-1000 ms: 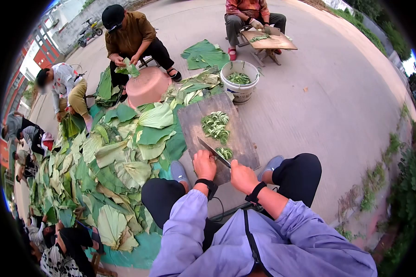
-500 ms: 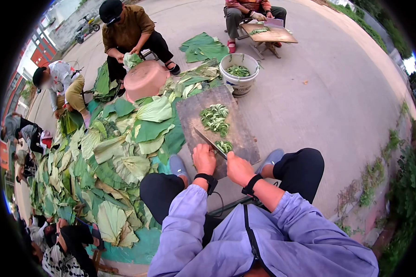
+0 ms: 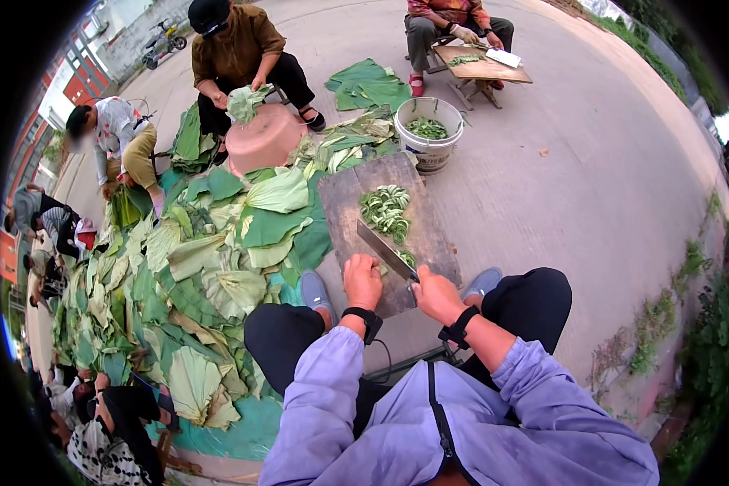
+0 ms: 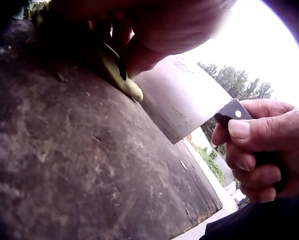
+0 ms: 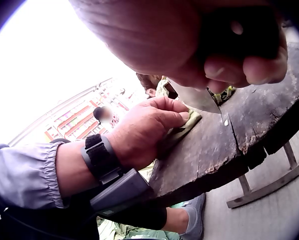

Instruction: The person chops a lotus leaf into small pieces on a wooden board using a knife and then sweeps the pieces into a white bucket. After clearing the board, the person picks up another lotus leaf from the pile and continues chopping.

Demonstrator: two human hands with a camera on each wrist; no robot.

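Observation:
My right hand (image 3: 439,296) grips the dark handle of a broad cleaver (image 3: 386,251), its blade standing over the wooden board (image 3: 344,202). Beside the blade, my left hand (image 3: 363,282) holds down a rolled green leaf (image 5: 192,121), its fingers bent round it. In the left wrist view the roll's end (image 4: 134,92) pokes out under the fingers, next to the blade (image 4: 182,100). Sliced green strips (image 3: 385,211) lie heaped on the board beyond the cleaver, with a smaller bunch close to the blade, partly hidden by it.
Large leaves (image 3: 279,192) cover a green sheet left of the board. A white bucket (image 3: 429,158) of cut strips stands past the board's far right corner. A person sits behind a pink tub (image 3: 265,146); another works at a small wooden table (image 3: 494,70). More people sit at the left.
The cleaver has risen from the board slightly and turned, showing more of its blade. My left hand stays at the board's near left part. The head view has shifted a little.

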